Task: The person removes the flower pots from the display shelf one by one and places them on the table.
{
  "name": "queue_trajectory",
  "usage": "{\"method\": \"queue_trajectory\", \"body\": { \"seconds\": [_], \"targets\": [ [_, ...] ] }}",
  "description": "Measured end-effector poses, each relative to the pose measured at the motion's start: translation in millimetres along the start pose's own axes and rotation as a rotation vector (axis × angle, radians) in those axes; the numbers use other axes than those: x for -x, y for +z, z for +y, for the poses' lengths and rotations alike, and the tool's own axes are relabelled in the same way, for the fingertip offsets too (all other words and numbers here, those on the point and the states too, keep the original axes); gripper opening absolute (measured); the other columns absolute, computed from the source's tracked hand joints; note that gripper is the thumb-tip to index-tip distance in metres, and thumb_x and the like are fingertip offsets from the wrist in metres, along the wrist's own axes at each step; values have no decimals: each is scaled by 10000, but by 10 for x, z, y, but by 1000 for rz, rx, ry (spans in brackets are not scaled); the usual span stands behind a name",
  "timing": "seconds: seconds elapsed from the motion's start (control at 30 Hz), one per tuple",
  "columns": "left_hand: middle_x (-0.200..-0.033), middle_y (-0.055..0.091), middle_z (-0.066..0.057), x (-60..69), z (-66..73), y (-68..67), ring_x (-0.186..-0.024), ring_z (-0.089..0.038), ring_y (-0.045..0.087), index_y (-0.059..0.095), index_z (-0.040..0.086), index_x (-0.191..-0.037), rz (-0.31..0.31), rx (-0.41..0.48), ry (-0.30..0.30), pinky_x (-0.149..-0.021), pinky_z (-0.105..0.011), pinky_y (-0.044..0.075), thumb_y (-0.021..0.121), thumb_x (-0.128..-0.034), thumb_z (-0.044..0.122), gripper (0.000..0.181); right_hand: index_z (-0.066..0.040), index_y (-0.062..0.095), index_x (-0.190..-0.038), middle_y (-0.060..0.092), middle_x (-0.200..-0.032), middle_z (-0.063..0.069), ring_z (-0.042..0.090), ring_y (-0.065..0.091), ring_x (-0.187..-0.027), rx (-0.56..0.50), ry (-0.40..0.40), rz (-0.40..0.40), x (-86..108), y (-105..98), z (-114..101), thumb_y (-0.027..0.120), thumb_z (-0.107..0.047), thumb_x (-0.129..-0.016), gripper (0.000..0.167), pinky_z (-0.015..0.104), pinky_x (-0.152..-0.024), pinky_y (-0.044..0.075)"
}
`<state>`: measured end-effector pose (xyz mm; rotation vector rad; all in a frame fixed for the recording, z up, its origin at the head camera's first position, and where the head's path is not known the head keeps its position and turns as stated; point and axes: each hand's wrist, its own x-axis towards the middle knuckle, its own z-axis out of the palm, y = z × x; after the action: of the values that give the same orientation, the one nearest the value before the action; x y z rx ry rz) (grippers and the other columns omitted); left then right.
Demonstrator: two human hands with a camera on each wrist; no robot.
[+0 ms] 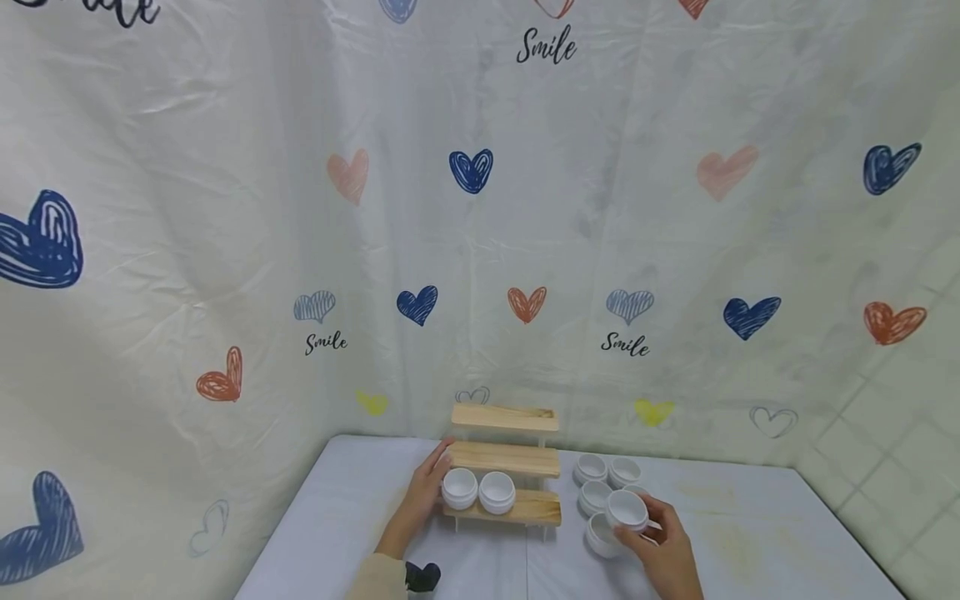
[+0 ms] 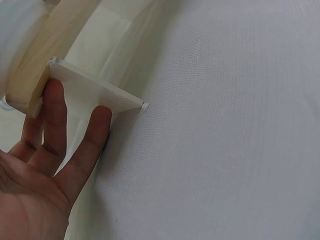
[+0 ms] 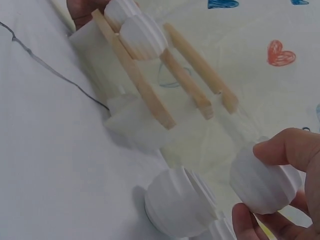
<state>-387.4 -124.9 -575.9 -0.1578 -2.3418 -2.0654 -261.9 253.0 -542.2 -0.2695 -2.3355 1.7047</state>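
**Right fingers clamped on a white cup, left fingers on a wooden rack**

Nearest, at about five o'clock in the head view, the right hand holds a white cup; its fingers and thumb are clamped on opposite sides of it. In the right wrist view the cup's wall is rounded and fluted, with a matte-looking surface, and it stands apart from the cups below.

Just beyond and partly beneath it, more white cups of the same kind stand clustered on the bench, which is covered in pale, finely woven cloth.

At six o'clock stands a three-tier rack of pale, grained wooden planks on whitish, flat supports. Two white cups sit side by side on its lowest plank, toward nine o'clock.

At the rack's nine o'clock, the left hand has its fingers extended and somewhat apart, two fingertips touching a thin, pale side panel.

Farthest back, toward twelve o'clock, hangs a creased, glossy sheet printed with hearts and "Smile".
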Motion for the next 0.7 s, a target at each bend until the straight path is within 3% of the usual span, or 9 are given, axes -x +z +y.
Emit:
{"method": "queue_trajectory", "body": {
  "seconds": [0.3,0.7],
  "targets": [
    [-1681,318,-89,12,10,0,-1553,-435,247,404,275,-1579,-8,6,10,-1207,-720,199,477,-1031,566,625,-1,421,-1432,565,-1311,216,-65,599,-822,3,11,24,-45,-108,62,828,-114,-849,720,156,-728,548],
    [-1689,299,-84,13,-8,1,-1564,-424,224,434,312,-1559,-8,3,16,-1222,-707,176,474,-1038,557,577,-6,366,-1471,498,-1407,252,-48,583,-839,55,70,-17,-103,-248,121,812,-186,-879,762,160,-735,528]
  ]
}}
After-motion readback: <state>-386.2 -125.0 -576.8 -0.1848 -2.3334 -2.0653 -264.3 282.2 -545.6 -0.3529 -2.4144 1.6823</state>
